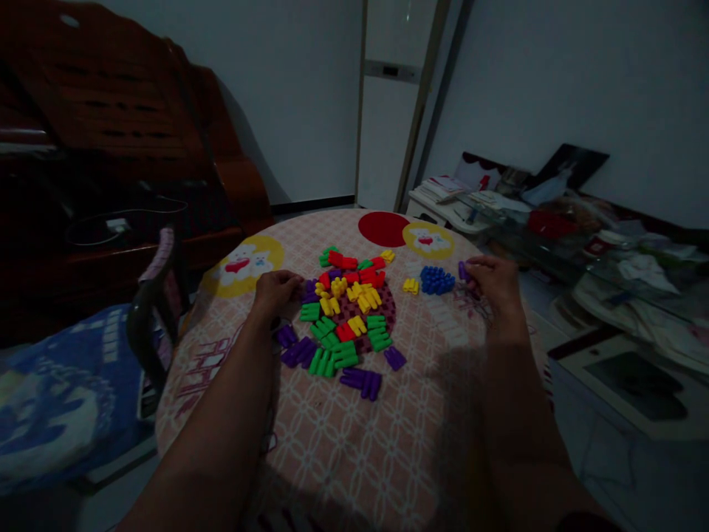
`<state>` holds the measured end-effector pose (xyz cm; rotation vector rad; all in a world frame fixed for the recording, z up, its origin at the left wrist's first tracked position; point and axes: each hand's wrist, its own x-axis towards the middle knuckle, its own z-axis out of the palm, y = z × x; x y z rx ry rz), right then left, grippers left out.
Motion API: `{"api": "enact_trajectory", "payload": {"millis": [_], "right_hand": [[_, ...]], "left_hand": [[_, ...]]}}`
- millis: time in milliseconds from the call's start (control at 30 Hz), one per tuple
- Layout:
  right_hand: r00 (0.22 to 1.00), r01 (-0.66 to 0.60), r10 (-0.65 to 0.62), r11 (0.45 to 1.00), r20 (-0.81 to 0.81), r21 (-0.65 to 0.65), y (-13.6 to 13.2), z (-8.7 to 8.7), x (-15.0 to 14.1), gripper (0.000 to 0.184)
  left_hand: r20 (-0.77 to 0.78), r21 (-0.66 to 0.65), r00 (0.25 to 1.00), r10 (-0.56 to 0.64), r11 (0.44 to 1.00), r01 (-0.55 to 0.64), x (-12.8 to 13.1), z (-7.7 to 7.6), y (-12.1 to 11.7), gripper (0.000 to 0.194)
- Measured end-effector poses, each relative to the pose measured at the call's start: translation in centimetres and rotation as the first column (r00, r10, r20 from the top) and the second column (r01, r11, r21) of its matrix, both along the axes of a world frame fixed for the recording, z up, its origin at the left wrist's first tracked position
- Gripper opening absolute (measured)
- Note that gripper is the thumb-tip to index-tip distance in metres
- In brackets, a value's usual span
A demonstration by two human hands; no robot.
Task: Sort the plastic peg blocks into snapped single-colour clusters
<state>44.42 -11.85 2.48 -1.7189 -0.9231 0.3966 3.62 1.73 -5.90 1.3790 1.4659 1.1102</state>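
A heap of small plastic building pieces in red, yellow, green and purple lies in the middle of a round table with a patterned pink cloth. My left hand rests curled at the heap's left edge, its fingers on a purple piece. Off to the right, my right hand has its fingers closed round another purple piece. A cluster of joined blue pieces sits just left of that hand, and a small yellow piece lies beside the blue ones.
A dark chair back stands at the table's left edge, with a blue blanket below it. A wooden sofa fills the left. A low glass table with clutter is at the right. A white door is behind.
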Motion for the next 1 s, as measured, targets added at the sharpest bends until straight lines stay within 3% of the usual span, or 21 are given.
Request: {"api": "enact_trajectory", "payload": {"millis": [67,167,267,400,567,800,1000], "right_hand": [[0.980,0.199,-0.199,0.980,0.012,0.027,-0.2,-0.9,2.7,0.030],[0.885,0.441,-0.436,0.898,0.163,0.011,-0.3,-3.1,5.6,0.027],[0.767,0.569,-0.538,0.822,0.350,0.018,-0.3,-5.5,7.1,0.020],[0.766,0.565,-0.536,0.824,0.356,0.025,0.3,-7.4,7.8,0.018],[0.785,0.528,-0.496,0.849,0.371,0.018,1.7,-8.4,8.2,0.019],[0.780,0.410,-0.323,0.911,0.535,-0.047,1.7,-8.8,8.4,0.023],[0.784,0.388,-0.269,0.916,0.560,-0.103,1.7,-8.3,7.9,0.035]], "left_hand": [[-0.007,0.003,1.000,0.012,1.000,-0.012,0.1,0.1,-0.1,0.009],[0.014,-0.006,1.000,0.021,1.000,-0.021,0.1,-0.1,0.0,0.008],[0.034,-0.022,0.999,0.018,1.000,-0.017,0.1,-0.3,0.1,0.007],[0.014,-0.014,1.000,0.013,1.000,-0.012,-0.1,-0.5,0.3,0.009],[-0.035,0.029,0.999,0.006,1.000,-0.005,-0.2,-0.9,0.5,0.012],[-0.023,0.010,1.000,0.019,1.000,-0.019,0.1,-0.7,0.3,0.010],[-0.027,0.011,1.000,0.003,1.000,-0.003,0.1,-0.2,0.0,0.009]]}}
